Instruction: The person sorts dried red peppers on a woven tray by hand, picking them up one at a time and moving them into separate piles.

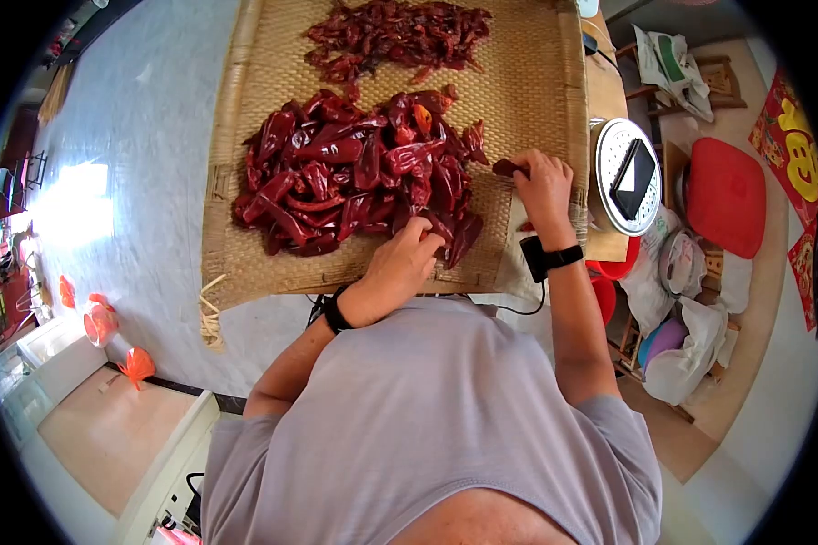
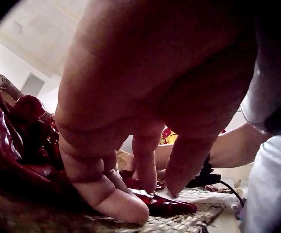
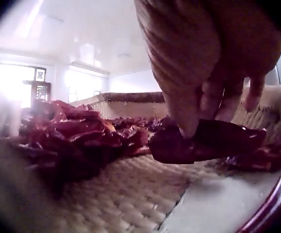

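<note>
A heap of glossy dark red chili peppers [image 1: 336, 173] lies on a woven tray [image 1: 527, 91]. At the heap's near edge my left hand [image 1: 398, 268] has its thumb and fingers bent down around a red chili pepper [image 2: 172, 206], low over the weave in the left wrist view. My right hand [image 1: 547, 191], to the right of the heap, pinches a flat dark red chili pepper [image 3: 213, 141] between thumb and fingers. That pepper is held above the tray in the right wrist view. Black bands circle both wrists.
A smaller heap of shredded-looking red pieces [image 1: 395, 41] lies farther back on the tray. Right of the tray, a phone [image 1: 633, 180] rests on a round metal lid [image 1: 607, 150]. Beyond stand a red-topped stool [image 1: 725, 195] and plastic bags [image 1: 691, 354]. A dark cable [image 1: 523, 312] runs near my right wrist.
</note>
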Tool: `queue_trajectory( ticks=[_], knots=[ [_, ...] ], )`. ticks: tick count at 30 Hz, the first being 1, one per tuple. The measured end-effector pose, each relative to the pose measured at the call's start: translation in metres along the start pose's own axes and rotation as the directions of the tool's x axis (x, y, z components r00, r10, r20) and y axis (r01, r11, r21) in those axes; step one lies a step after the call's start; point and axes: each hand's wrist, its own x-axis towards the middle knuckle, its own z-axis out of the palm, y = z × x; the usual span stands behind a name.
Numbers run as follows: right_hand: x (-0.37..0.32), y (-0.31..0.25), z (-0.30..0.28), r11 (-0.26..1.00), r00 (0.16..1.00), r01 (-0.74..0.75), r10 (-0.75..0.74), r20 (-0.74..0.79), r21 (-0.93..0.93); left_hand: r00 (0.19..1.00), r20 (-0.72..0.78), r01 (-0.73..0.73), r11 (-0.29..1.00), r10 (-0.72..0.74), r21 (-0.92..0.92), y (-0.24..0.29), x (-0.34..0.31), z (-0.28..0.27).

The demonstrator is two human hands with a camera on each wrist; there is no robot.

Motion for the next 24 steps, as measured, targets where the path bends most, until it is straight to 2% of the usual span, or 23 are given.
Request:
queue_trajectory(
  ticks=[3, 5, 6, 7, 10, 13, 16, 17, 18, 20, 23, 24],
  knots=[
    [0.005, -0.008, -0.013, 0.93, 0.967, -0.254, 0.237, 0.093, 0.265, 1.0, 0.001, 0.008, 1.0, -0.008, -0.008, 0.001, -0.001, -0.001],
    [0.003, -0.017, -0.008, 0.819, 0.957, -0.279, 0.28, 0.077, 0.501, 1.0, -0.002, 0.015, 1.0, -0.015, 0.003, 0.001, 0.0, 0.0],
    [0.002, -0.02, -0.004, 0.743, 0.951, -0.282, 0.302, 0.072, 0.608, 1.0, -0.002, 0.014, 1.0, -0.014, 0.011, 0.0, 0.0, 0.002],
    [0.0, -0.023, 0.004, 0.656, 0.958, -0.266, 0.259, 0.12, 0.707, 1.0, -0.002, 0.014, 1.0, -0.014, 0.021, 0.0, 0.0, 0.003],
    [0.002, -0.051, 0.012, 0.36, 0.899, -0.384, 0.357, 0.255, 0.85, 1.0, 0.012, 0.01, 0.999, -0.011, 0.035, -0.001, 0.001, 0.003],
    [0.0, -0.066, 0.016, 0.482, 0.898, -0.437, 0.277, 0.341, 0.759, 1.0, 0.008, -0.011, 0.999, 0.011, 0.04, -0.002, 0.001, 0.003],
    [-0.007, -0.068, -0.001, 0.811, 0.956, -0.281, 0.281, 0.08, 0.512, 1.0, 0.008, -0.015, 0.999, 0.014, 0.038, -0.003, 0.002, 0.003],
    [-0.011, -0.053, -0.001, 0.916, 0.98, -0.17, 0.196, -0.036, 0.364, 1.0, 0.008, -0.006, 0.999, 0.006, 0.036, -0.003, 0.0, 0.003],
    [-0.015, -0.041, -0.002, 0.96, 0.983, -0.163, 0.179, -0.049, 0.228, 1.0, 0.018, -0.001, 1.0, 0.0, 0.018, -0.002, -0.001, 0.001],
    [-0.023, -0.019, -0.007, 0.988, 0.988, -0.142, 0.138, -0.074, -0.055, 0.999, 0.036, 0.007, 1.0, -0.006, -0.017, 0.0, 0.0, -0.004],
    [-0.032, 0.005, -0.006, 0.94, 0.959, -0.27, 0.282, 0.031, -0.209, 0.999, 0.04, -0.005, 1.0, 0.004, 0.024, -0.004, -0.001, 0.001],
    [-0.032, 0.006, -0.008, 0.943, 0.958, -0.258, 0.277, 0.07, -0.211, 0.999, 0.051, -0.001, 1.0, 0.0, 0.026, -0.004, -0.001, 0.0]
  ],
)
